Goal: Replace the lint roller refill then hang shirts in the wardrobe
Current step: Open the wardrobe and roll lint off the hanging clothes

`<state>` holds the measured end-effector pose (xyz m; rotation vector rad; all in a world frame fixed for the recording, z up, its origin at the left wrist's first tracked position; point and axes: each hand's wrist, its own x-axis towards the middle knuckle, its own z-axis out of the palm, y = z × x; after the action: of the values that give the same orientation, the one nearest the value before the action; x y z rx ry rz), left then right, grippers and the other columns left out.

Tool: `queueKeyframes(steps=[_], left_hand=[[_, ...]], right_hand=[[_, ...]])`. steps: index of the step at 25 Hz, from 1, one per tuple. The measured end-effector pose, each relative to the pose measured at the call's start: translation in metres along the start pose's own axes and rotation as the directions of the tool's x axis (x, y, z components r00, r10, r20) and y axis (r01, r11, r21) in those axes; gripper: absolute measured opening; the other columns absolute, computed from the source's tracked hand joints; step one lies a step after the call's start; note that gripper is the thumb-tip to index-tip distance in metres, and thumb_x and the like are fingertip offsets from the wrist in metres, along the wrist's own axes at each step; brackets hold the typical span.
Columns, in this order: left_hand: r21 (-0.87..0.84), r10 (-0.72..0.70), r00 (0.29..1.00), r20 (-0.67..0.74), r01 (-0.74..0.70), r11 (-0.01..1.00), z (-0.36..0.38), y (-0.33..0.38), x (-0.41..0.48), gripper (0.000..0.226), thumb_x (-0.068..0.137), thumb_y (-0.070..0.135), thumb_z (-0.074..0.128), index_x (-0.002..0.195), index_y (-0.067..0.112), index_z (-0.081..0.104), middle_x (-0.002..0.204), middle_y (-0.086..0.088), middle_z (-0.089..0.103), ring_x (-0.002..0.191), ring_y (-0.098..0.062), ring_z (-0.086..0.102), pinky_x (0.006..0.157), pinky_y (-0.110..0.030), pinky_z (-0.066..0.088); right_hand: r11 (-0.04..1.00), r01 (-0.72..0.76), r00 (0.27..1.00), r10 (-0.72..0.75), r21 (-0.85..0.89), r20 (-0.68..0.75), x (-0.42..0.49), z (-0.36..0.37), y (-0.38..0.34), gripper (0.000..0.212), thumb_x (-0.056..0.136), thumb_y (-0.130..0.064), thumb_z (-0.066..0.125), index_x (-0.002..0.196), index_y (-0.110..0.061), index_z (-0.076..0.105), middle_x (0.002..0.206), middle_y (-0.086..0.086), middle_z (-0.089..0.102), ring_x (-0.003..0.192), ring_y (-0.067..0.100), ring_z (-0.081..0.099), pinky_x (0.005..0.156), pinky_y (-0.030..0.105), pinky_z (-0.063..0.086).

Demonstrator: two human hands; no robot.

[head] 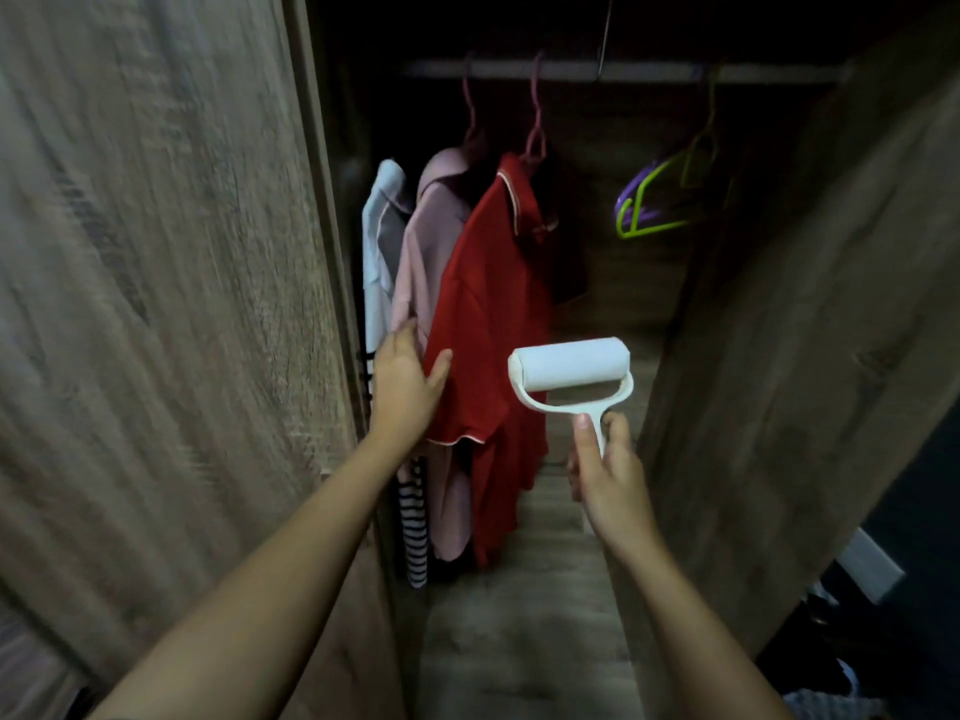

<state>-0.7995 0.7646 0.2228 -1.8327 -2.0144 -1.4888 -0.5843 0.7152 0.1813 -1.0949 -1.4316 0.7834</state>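
Red shirt (488,324) hangs on the rail (649,71), left hand (410,387) gripping its edge. Right hand (605,475) holds the lint roller (569,371), refill seemingly fitted; hanging looks largely done.

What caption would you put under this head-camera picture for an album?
A person grasps the hanging red shirt in the wardrobe, white lint roller ready beside it.

My right hand (605,475) grips the lint roller (569,379) by its smooth white plastic handle; above the grip, its roll looks like matt white paper. My left hand (408,387) holds the red shirt (488,324), matt cloth with pale piping. Left of that grip, the wardrobe door (156,304) shows matt wood grain. Above the roller, the hangers (647,228) look like glossy plastic.
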Motion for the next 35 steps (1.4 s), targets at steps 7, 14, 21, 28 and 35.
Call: queueKeyframes(steps=[7,14,21,28,35], left_hand=[[-0.116,-0.112,0.983,-0.142,0.096,0.989,0.019,0.025,-0.007,0.020,0.092,0.016,0.057,0.099,-0.001,0.065,0.082,-0.012,0.067,0.078,-0.024,0.062,0.066,-0.028,0.038],[0.249,-0.028,0.839,-0.544,0.194,0.949,-0.042,0.014,-0.001,0.039,0.096,0.032,0.045,0.067,0.007,0.045,0.054,-0.011,0.046,0.052,-0.035,0.053,0.055,-0.030,0.026],[0.233,0.062,0.839,-0.541,0.079,0.969,-0.050,0.000,0.009,0.040,0.096,0.035,0.036,0.061,0.017,0.029,0.047,0.011,0.024,0.041,-0.004,0.027,0.050,-0.029,0.013],[0.348,0.144,0.846,-0.513,0.052,0.936,-0.051,-0.009,0.014,0.039,0.096,0.031,0.039,0.060,0.017,0.032,0.048,0.002,0.029,0.040,-0.016,0.030,0.046,-0.024,0.015],[0.349,0.152,0.827,-0.541,0.056,0.935,-0.046,-0.015,0.014,0.045,0.096,0.030,0.040,0.057,0.008,0.036,0.048,0.002,0.030,0.040,-0.017,0.031,0.048,-0.025,0.012]], right_hand=[[0.999,0.052,0.985,-0.052,0.002,0.163,0.056,-0.048,0.024,0.006,0.095,-0.030,0.047,0.089,-0.028,0.047,0.052,-0.005,0.051,0.045,0.007,0.049,0.049,0.025,0.042],[0.960,0.256,0.949,-0.227,-0.115,0.221,0.134,-0.001,0.001,0.028,0.094,-0.044,0.036,0.084,-0.022,0.048,0.054,-0.004,0.051,0.051,0.022,0.059,0.052,0.038,0.042],[0.953,0.243,0.860,-0.125,-0.181,0.495,0.066,0.093,0.047,0.046,0.090,-0.056,0.034,0.118,-0.022,0.047,0.084,0.015,0.072,0.080,0.035,0.068,0.055,0.036,0.044],[0.954,0.269,0.950,-0.241,-0.128,0.200,0.150,0.120,-0.006,0.030,0.096,-0.034,0.041,0.104,-0.006,0.049,0.082,0.030,0.066,0.074,0.046,0.061,0.052,0.034,0.026],[0.910,0.123,0.893,0.073,-0.396,0.444,0.059,0.126,0.107,0.046,0.094,-0.047,0.031,0.116,-0.011,0.049,0.088,0.021,0.071,0.082,0.037,0.067,0.061,0.038,0.048]])
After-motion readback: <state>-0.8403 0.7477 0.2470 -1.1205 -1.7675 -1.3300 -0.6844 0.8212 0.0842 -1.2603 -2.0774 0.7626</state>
